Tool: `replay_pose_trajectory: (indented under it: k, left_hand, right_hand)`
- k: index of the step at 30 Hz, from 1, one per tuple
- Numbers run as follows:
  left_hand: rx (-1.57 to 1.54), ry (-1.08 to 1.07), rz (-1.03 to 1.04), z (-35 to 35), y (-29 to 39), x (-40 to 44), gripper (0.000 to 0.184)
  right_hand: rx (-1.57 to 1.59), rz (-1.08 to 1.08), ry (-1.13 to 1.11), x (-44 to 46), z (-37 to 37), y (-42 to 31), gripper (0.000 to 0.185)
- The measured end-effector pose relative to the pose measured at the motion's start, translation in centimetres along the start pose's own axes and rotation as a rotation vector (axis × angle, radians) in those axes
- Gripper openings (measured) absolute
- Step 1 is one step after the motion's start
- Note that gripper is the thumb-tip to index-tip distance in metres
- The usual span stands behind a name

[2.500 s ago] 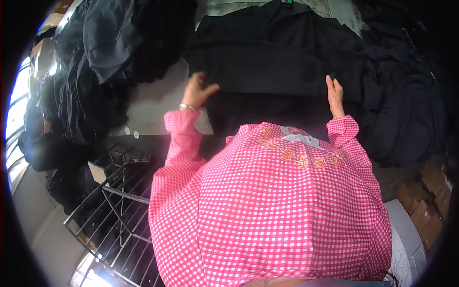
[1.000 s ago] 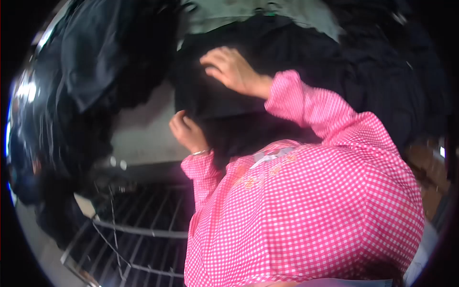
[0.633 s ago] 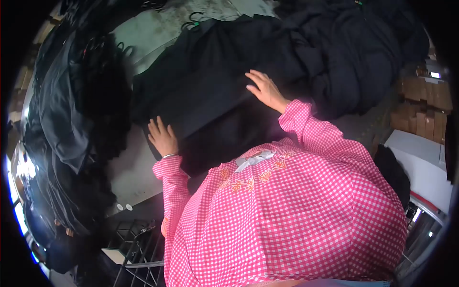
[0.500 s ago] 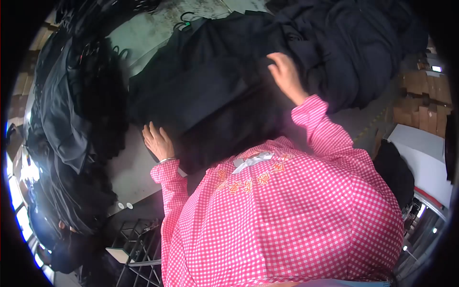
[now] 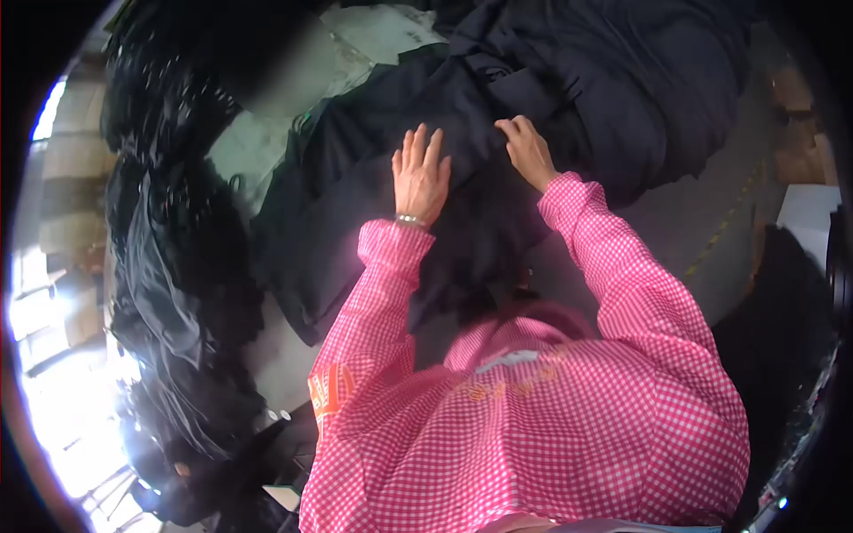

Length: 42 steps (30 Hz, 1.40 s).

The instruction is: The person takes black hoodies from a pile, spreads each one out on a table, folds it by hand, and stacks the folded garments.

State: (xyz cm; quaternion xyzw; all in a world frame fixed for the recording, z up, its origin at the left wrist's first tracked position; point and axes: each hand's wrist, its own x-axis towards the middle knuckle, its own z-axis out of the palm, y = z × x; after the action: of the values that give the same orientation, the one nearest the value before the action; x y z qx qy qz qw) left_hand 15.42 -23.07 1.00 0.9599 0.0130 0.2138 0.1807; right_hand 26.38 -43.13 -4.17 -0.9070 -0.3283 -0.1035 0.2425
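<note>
A dark garment (image 5: 346, 186) is spread over the table in front of me, its folds hard to make out. My left hand (image 5: 420, 175) is over its middle, palm down with the fingers stretched out, and grips nothing. To the right, my right hand (image 5: 530, 153) is at the upper part of the cloth with loosely bent fingers; I see nothing held in it. Whether either palm presses on the fabric is hard to tell. Beyond my right hand lies a heap of dark garments (image 5: 622, 98).
Many dark garments (image 5: 160, 266) hang or lie bunched along the left side. The pale tabletop (image 5: 253, 142) shows between them and the spread garment. Cardboard boxes (image 5: 791, 89) stand at the right, near a yellow-striped floor line (image 5: 724, 222).
My left hand has moved from the garment's lower left edge up and right to its middle. My right hand stays near the same place. The camera view has shifted, and the garment's near edge looks more crumpled.
</note>
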Motion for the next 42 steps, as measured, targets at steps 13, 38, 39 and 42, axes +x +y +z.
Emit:
replay_pose_trajectory:
  k: [13,38,39,42]
  left_hand:
    - [0.327,-0.213,-0.147,13.7,-11.0,4.5,0.056]
    - [-1.093,-0.363,-1.981,-4.1,-6.9,-41.2,0.034]
    - [-1.032,-0.134,-1.994,-3.6,-8.5,-43.3,0.034]
    - [-0.872,0.222,-1.884,-2.1,-12.9,-46.6,0.035]
  right_hand:
    - [0.092,0.177,-0.1,-1.6,2.6,1.9,0.048]
    - [0.228,0.693,-0.815,-23.8,5.5,8.0,0.037]
    - [0.208,0.583,-0.811,-23.5,8.0,9.0,0.04]
    - [0.105,0.153,-0.679,-24.6,15.7,11.1,0.047]
